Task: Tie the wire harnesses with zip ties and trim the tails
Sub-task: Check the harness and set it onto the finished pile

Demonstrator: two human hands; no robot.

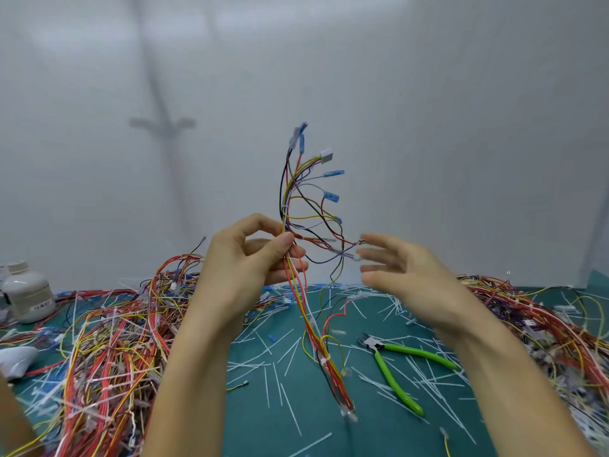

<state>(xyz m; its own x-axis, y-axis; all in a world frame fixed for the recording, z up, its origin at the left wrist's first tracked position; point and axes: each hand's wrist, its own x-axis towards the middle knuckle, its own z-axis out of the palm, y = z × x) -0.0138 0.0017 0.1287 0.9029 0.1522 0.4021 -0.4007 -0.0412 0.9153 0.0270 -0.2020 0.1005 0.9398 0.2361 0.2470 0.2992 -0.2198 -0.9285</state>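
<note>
My left hand [250, 258] has its thumb [285, 240] and curled fingers pinched round the wire harness [286, 192], gripping the bundle partway along its length so that it stands nearly upright in front of me. My right hand [405, 275] holds nothing; its fingers [375, 255] are loosely spread and slightly bent, their tips right at the loose branch ends that curve out to the right, though the blur keeps me from telling whether they actually touch. Above my left grip the red, yellow, black and purple wires fan out toward blue sleeved terminals [331, 196] and a white connector [326, 156], with a white zip tie [284, 205] round the stem just above my thumb. Below my grip the harness hangs down to the green mat [263, 433], where another tie [324, 360] binds it and its lower end lies flat. On the mat just right of that lower end lie the green-handled cutters [377, 347], handles spread apart and pointing toward me. Trimmed white tails [286, 400] are scattered all over the mat. A heap of harnesses [108, 341] lies to my left, another heap [543, 318] to my right. A white bottle [28, 291] stands at the far left edge, and a pale backdrop [428, 94] rises behind everything.
</note>
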